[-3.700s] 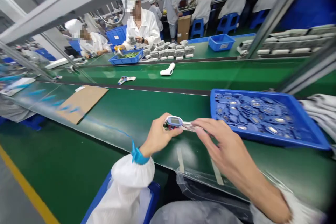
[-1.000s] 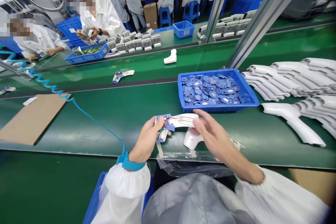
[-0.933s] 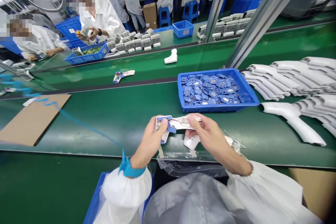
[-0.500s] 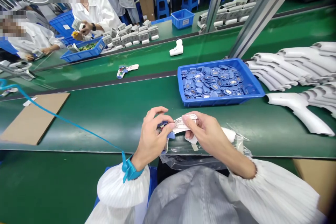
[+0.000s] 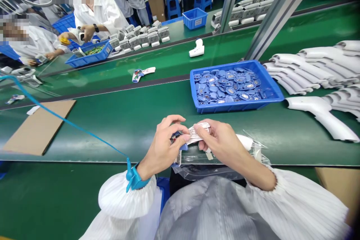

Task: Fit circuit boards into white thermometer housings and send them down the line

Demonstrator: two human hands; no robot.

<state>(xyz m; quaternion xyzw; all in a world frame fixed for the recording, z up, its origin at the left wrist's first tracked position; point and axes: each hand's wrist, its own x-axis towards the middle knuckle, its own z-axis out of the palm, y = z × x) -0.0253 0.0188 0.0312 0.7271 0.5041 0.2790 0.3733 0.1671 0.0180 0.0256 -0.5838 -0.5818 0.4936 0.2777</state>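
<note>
At lower centre, the right hand has a narrow grip on the white shell half over the desk, while the left hand curls about its other end, closed on something or not, I cannot tell. A sideways slip there might knock the blue piece out of place. Farther, right of centre, the blue tray holds loose blue covers.

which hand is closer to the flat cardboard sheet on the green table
Left. The left hand is to the right of the cardboard sheet, across a stretch of green table; the right hand is farther right, beyond the left.
</note>
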